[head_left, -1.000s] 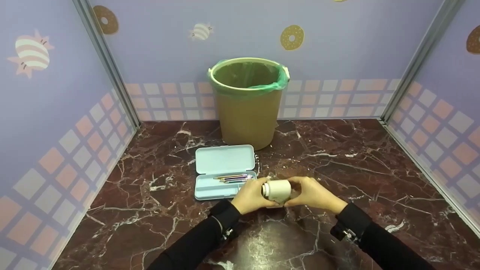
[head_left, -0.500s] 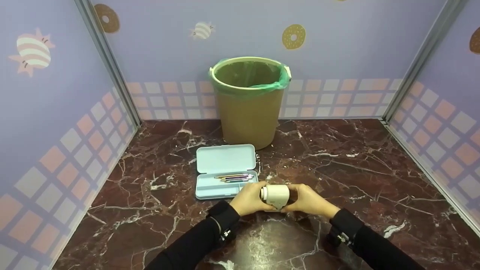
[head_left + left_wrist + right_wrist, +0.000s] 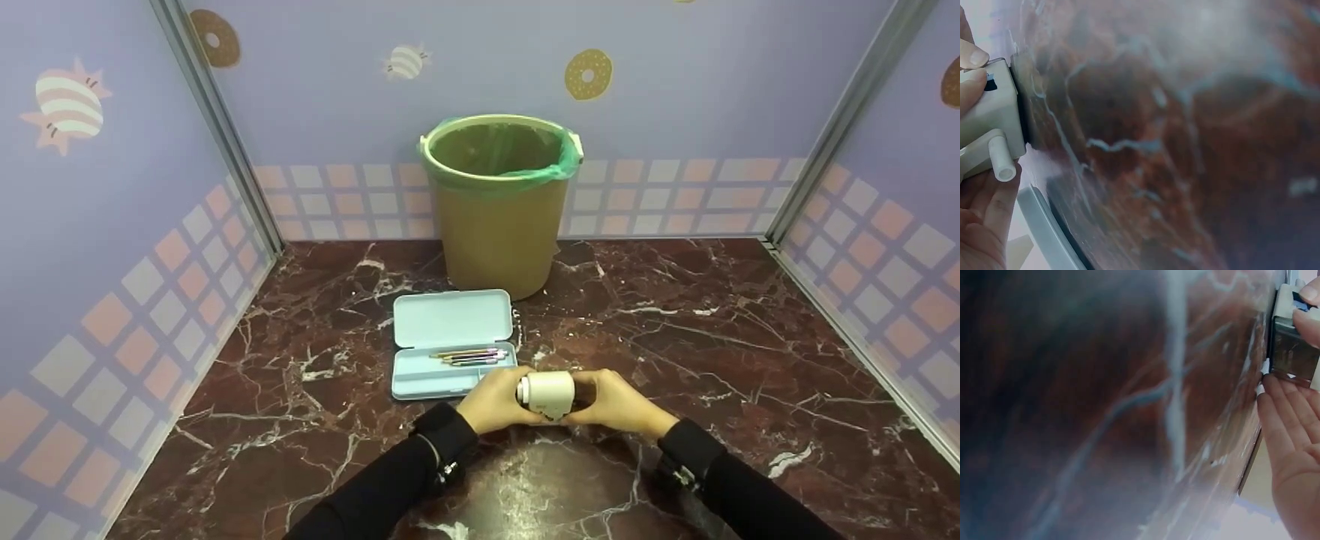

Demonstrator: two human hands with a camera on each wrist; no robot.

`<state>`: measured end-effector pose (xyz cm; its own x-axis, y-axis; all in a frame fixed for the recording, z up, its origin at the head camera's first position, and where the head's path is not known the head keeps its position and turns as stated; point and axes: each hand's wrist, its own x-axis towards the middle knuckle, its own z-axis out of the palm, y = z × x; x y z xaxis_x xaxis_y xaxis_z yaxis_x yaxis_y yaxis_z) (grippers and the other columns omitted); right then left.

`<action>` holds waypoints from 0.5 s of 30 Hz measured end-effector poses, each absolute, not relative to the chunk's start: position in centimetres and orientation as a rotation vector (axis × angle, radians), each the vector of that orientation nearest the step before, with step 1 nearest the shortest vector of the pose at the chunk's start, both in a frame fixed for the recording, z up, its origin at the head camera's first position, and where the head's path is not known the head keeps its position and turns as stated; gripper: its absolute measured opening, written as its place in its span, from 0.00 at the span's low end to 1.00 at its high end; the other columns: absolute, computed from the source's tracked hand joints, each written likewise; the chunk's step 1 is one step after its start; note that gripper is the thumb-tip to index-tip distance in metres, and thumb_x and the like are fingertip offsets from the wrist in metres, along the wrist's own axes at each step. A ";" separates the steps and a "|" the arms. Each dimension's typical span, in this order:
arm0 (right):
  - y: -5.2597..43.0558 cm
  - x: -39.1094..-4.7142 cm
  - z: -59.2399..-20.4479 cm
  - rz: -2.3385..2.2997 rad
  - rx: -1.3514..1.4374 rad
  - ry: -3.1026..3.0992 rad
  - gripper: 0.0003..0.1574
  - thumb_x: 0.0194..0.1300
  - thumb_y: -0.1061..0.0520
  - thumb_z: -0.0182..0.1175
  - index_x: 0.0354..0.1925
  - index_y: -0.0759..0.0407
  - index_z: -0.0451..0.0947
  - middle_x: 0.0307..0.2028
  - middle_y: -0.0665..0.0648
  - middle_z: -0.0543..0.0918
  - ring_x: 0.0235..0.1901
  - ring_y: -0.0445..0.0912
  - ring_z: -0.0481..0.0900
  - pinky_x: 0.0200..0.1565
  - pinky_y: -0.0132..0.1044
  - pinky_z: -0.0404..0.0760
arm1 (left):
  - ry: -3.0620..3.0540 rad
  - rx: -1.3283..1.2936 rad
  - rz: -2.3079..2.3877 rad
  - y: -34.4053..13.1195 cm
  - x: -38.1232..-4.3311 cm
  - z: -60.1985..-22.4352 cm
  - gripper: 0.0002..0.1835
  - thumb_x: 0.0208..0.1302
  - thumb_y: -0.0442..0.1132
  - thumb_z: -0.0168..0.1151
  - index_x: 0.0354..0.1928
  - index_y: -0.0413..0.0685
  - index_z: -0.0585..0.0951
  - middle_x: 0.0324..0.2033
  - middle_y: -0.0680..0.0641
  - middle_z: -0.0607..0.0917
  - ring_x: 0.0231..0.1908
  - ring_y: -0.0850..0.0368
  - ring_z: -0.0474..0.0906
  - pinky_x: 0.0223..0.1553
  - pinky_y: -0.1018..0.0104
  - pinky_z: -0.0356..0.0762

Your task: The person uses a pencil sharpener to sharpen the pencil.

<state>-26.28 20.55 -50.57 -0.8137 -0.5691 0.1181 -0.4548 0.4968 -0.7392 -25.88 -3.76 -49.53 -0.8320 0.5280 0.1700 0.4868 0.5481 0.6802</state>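
Note:
A white crank pencil sharpener [image 3: 551, 392] is held between both hands, low over the marble-patterned table. My left hand [image 3: 491, 399] grips its left side, with thumb and fingers at either end of it. In the left wrist view, the white crank handle [image 3: 1002, 156] points out from the sharpener's end. My right hand [image 3: 621, 401] holds the other side; the right wrist view shows its fingers [image 3: 1289, 416] stretched along the sharpener and a thumb at its top. On that side is a dark see-through shavings drawer [image 3: 1293, 352].
Just left of the hands lies an open light-blue pencil case [image 3: 420, 382] with several pencils [image 3: 472, 356] in it. Behind stands a tan trash bin [image 3: 502, 232] with a green liner [image 3: 555, 171]. Patterned wall panels [image 3: 675, 90] enclose the table [image 3: 712, 322] at the back and sides.
Both hands have shifted slightly left and nearer the person, carrying the pencil sharpener along. Most of this came in the first half second. The pencil case and bin stay put.

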 end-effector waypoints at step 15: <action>20.7 -26.2 -50.5 -1.241 -0.868 2.557 0.31 0.53 0.54 0.78 0.55 0.62 0.83 0.47 0.59 0.91 0.43 0.41 0.89 0.48 0.29 0.85 | 2.703 0.903 1.132 -3.9 -26.1 -49.5 0.26 0.43 0.40 0.83 0.45 0.42 0.83 0.38 0.45 0.90 0.34 0.62 0.81 0.41 0.73 0.79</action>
